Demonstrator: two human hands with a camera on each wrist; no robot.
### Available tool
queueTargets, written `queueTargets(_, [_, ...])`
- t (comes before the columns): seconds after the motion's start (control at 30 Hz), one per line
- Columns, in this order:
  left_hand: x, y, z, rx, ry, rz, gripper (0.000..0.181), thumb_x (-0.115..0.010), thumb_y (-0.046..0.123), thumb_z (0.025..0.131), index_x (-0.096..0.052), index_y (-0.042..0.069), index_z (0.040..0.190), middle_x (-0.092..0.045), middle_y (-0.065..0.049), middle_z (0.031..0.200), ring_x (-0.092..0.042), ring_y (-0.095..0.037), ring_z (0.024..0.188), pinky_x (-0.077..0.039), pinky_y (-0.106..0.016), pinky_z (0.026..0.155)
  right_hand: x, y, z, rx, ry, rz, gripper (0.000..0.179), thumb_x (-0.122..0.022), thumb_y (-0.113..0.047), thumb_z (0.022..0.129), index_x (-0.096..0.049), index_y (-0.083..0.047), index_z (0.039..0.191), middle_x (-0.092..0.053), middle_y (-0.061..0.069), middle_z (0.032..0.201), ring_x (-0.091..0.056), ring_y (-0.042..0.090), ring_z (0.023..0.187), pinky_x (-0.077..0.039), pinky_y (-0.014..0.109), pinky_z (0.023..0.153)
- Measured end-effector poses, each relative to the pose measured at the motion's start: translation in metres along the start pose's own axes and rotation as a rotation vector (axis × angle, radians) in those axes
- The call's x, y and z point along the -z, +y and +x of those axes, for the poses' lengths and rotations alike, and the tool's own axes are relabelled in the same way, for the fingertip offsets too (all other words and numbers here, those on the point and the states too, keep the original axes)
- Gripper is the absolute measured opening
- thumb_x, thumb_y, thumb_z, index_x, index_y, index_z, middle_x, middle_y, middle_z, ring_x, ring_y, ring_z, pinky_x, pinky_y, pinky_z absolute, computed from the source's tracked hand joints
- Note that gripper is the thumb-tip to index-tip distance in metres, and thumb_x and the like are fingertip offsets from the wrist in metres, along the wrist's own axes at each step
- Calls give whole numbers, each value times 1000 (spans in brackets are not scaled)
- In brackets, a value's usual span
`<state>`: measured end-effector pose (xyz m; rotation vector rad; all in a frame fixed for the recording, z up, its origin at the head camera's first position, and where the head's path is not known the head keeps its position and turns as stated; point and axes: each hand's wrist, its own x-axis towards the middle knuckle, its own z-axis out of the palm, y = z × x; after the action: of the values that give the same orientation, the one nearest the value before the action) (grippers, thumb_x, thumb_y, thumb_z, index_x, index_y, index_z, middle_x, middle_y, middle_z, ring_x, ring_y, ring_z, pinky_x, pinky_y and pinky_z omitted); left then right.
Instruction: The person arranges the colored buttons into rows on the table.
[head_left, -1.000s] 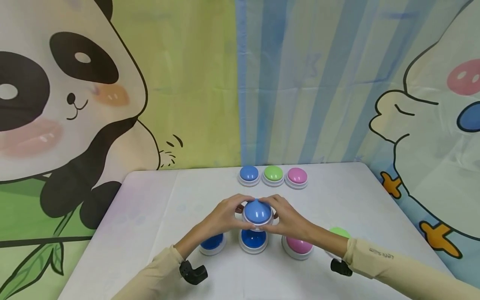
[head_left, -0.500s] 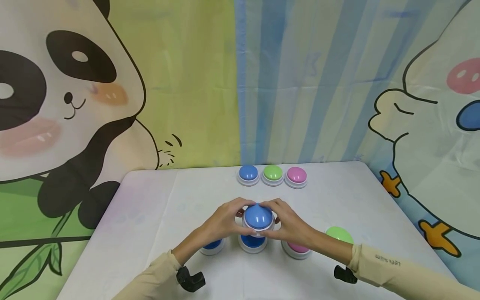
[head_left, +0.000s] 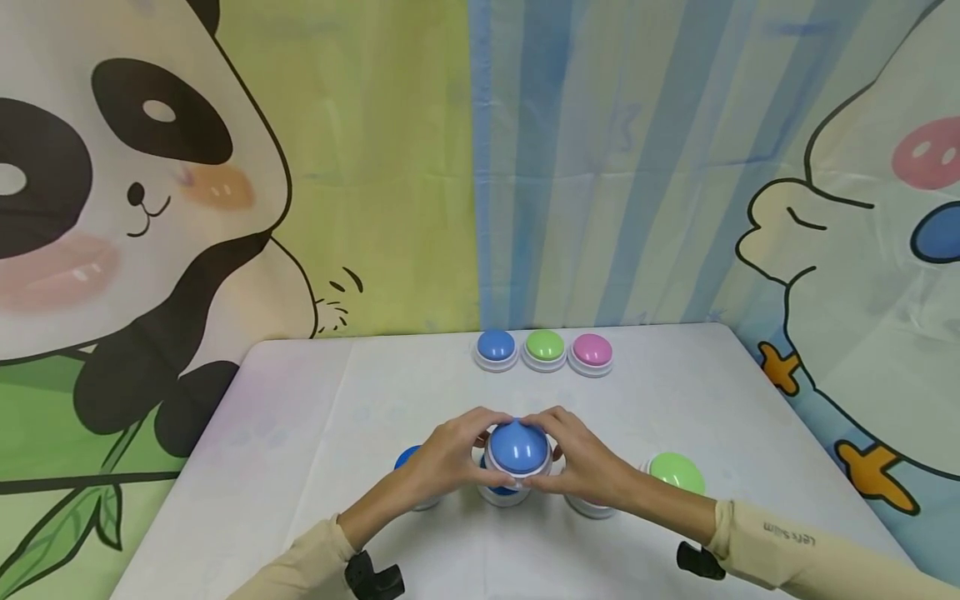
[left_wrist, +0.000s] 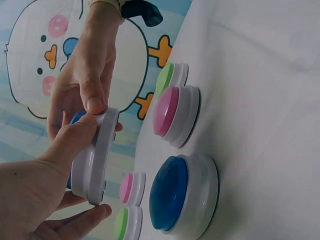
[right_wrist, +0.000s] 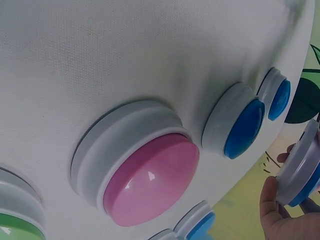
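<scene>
Both hands hold up a round push button point(head_left: 517, 448) with a blue dome and white base. My left hand point(head_left: 448, 454) grips its left side and my right hand point(head_left: 581, 458) its right side, thumbs at the near edge. In the left wrist view this button point(left_wrist: 95, 165) is raised off the table and tipped on edge between the hands. Just below it, in the head view, a second blue button point(head_left: 504, 497) is mostly covered. A pink button point(right_wrist: 150, 180) shows large in the right wrist view, while the right forearm hides most of it from the head camera.
Another blue button point(head_left: 407, 456) sits behind the left wrist, and a green button point(head_left: 677, 472) beyond the right forearm. Along the back edge of the white table point(head_left: 360, 533) stand a blue button point(head_left: 496, 345), a green button point(head_left: 545, 345) and a pink button point(head_left: 592, 350).
Both hands have brought the held blue button down and nearer to me in the head view. It now covers more of the blue button beneath. The buttons on the table stay put.
</scene>
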<state>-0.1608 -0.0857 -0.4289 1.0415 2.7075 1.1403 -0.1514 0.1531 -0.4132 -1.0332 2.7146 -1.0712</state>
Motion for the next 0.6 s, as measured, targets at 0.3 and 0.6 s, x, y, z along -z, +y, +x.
queueTargets(0.3, [-2, 5, -9, -16, -3, -21, 72, -79, 47, 74, -52, 18, 134, -60, 3, 125, -61, -5, 102, -53, -15, 86, -4, -2, -7, 26, 2, -3, 67, -84, -33, 74, -53, -10, 130, -54, 4, 114, -54, 16, 102, -56, 20, 71])
queueTargets(0.6, [-4, 8, -14, -65, 11, 3, 72, -80, 48, 73, -53, 17, 132, -61, 4, 123, -60, -4, 102, -55, -17, 86, -4, -8, -14, 3, -5, 8, 68, -85, -34, 72, -54, -15, 129, -54, -2, 114, -54, 12, 103, -56, 19, 72])
